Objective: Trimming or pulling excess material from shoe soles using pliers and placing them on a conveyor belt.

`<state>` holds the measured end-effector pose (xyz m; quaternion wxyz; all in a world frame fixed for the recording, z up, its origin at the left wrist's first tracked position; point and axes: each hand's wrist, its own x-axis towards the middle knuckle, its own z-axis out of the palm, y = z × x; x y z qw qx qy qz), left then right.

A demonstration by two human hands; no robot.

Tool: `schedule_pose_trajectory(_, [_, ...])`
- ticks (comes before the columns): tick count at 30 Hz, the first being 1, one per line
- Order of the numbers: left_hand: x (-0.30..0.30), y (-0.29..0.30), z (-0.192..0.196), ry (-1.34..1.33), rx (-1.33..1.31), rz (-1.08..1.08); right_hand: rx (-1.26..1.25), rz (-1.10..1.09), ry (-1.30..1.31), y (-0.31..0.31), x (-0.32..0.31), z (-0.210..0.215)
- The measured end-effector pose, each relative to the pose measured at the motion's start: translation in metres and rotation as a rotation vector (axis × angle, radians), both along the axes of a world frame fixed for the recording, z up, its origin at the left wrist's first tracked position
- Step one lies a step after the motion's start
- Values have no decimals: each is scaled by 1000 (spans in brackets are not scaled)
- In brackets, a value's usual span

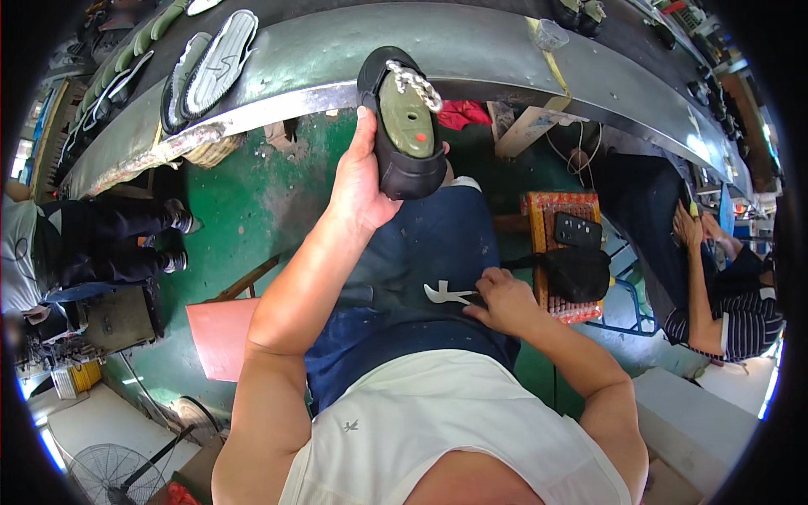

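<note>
In my left hand [362, 181] is a black shoe [410, 174], raised near the bench edge. Its opening holds a green shoe last [406, 114] with a hole and a red spot. A grey-and-white twisted cord [412, 82] is looped at the last's far end. My fingers wrap behind the shoe, mostly hidden, with the thumb along its left side. Over my lap, my right hand [507, 303] is closed around the handles of a pair of pale metal lasting pincers [450, 295]. Their curved jaw points left, above my blue trousers [421, 244].
A metal-topped bench [337, 50] curves across the far side, carrying shoe soles [220, 63] and a clear cup [551, 35]. To my right, a woven stool [564, 206] bears a phone [577, 228] and black bag [578, 275]. People sit on both sides. A fan [118, 475] stands lower left.
</note>
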<state>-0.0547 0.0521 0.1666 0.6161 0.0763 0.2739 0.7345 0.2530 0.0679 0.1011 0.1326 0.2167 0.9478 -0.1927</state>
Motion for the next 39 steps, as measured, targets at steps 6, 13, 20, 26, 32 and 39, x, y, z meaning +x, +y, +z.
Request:
schedule_pose_trajectory(6, [-20, 28, 16, -40, 31, -1, 177, -159, 510, 109, -28, 37])
schedule_pose_trajectory(13, [-50, 117, 32, 49, -40, -42, 672, -423, 810, 357, -33, 65])
schedule_pose_trajectory(20, [-133, 314, 67, 227, -76, -252, 694, -587, 755, 417, -34, 17])
schedule_pose_trajectory(26, [-110, 442, 5, 1626, -638, 120, 742, -574, 738, 417, -32, 25])
schedule_pose_trajectory(32, [-155, 489, -18, 1779, -250, 133, 626, -581, 761, 417, -39, 28])
schedule_pose_trajectory(39, [-395, 467, -38, 1995, -649, 819, 608, -543, 754, 419, -44, 34])
